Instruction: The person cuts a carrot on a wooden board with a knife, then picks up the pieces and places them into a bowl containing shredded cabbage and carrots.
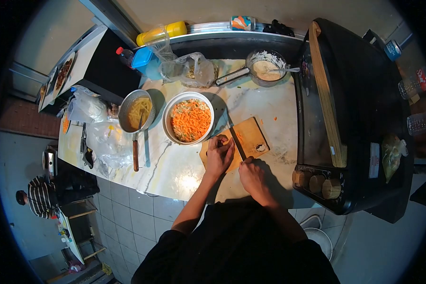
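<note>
My right hand (253,177) is wrapped round the handle of a knife (237,143), whose dark blade points away from me across a wooden cutting board (252,128). Just left of the blade, my left hand (218,155) rests on the board with its fingers curled inward. What those fingers press on is hidden beneath them. Some orange bits lie on the board beside the blade, and a small whitish piece (260,147) sits near its right corner. Beyond my left hand stands a white bowl (165,120) of shredded orange food, which looks like carrot (192,120).
A saucepan (122,117) of pale strips stands left of the bowl. Farther back are a glass pan (275,85) with creamy mix and a spoon, plastic bags (196,66) and a blue container (146,61). A black oven (359,113) bounds the right. One person (41,191) is far left.
</note>
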Tool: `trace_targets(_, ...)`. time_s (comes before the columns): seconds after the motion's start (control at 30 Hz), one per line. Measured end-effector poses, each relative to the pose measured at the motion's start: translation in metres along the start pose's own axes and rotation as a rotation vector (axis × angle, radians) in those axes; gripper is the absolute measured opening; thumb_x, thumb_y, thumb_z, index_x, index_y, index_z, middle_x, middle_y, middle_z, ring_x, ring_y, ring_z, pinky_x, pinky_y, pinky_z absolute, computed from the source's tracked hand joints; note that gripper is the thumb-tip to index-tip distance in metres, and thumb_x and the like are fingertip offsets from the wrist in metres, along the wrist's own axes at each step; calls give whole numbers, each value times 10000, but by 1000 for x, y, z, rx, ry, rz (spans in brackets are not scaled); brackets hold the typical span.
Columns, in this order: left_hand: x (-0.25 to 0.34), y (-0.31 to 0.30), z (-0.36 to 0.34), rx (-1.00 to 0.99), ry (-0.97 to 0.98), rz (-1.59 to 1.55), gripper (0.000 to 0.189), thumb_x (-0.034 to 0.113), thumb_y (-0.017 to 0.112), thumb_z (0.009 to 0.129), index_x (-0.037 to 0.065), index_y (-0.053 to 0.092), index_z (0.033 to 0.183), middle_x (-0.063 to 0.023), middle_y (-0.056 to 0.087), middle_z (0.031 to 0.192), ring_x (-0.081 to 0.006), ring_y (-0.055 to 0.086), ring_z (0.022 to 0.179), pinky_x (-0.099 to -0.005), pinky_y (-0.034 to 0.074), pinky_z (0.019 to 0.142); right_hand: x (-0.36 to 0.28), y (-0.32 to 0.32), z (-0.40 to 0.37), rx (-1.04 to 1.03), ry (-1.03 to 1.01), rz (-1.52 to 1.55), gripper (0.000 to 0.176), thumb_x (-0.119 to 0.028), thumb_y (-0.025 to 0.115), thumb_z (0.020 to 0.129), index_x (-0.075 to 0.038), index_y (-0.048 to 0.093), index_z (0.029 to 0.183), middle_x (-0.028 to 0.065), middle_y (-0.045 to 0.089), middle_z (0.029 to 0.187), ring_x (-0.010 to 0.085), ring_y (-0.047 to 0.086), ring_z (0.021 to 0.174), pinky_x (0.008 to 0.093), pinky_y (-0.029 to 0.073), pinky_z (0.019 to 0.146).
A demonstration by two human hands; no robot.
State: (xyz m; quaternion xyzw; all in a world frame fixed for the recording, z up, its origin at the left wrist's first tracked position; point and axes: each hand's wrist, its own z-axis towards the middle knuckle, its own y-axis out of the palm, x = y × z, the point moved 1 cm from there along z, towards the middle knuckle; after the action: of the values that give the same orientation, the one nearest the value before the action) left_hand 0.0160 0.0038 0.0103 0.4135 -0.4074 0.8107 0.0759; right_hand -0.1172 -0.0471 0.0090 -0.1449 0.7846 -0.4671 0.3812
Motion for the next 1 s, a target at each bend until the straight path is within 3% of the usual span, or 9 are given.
trace_targets(0.07,-1,-1,0,5,-3,-3,161,50,670,770,-2,704,918,-119,549,914,-256,515,833,-335,445,666,-3,1,5,-10,46,-11,280,-237,429,940,39,472,934,229,646,772,398,637,758,492,497,674)
trace_targets(0.13,-4,0,-2,-22,-17,4,185,83,659,784,-2,698,943,-108,530,943,-240,511,859,-336,431,753,-1,3,6,2,21,-30,276,-236,425,940,36,472,934,230,647,781,397,639,762,492,497,673)
trace_targets(0.4,-6,3,-2,22,11,31,167,79,662,782,17,703,932,-117,548,924,-266,522,860,-355,444,740,20,5,-20,-24,-10,-149,294,-245,419,942,41,477,980,216,654,780,390,642,765,500,486,676)
trace_targets(0.5,-6,0,-1,33,23,40,164,78,669,778,19,705,927,-124,565,879,-278,531,830,-360,449,712,16,-11,-26,-3,-57,-227,238,-93,463,876,84,503,1030,230,657,827,366,659,794,454,513,683)
trace_targets(0.6,-7,-3,3,-13,-26,48,166,85,660,776,27,703,925,-122,591,850,-279,560,814,-365,459,722,16,-16,-20,-68,-7,-149,271,-140,460,901,69,499,1070,232,651,827,379,650,788,468,500,688)
trace_targets(0.67,-6,-5,6,-57,-120,56,164,94,654,780,35,701,926,-127,651,837,-280,623,786,-354,483,715,26,-4,-19,59,9,-41,377,-327,453,928,7,495,1097,245,622,842,422,597,821,537,440,735)
trace_targets(0.77,3,-7,7,-62,-316,-13,158,112,664,784,37,705,916,-147,679,871,-283,653,788,-345,497,712,22,-20,-15,8,13,46,396,-354,465,919,-13,510,1116,245,612,842,448,577,802,547,434,721)
trace_targets(0.87,1,-5,8,-54,-282,-41,166,86,668,753,5,699,895,-190,673,798,-292,678,724,-331,525,672,16,-33,-18,36,-28,82,327,-301,446,935,-1,504,1054,242,624,808,440,604,781,533,460,683)
trace_targets(1.0,5,-4,10,-67,-318,13,165,94,675,758,-1,701,890,-175,677,776,-277,680,717,-324,522,668,24,-17,-11,0,-34,169,315,-296,461,929,-11,498,1058,265,608,830,451,588,806,545,448,721)
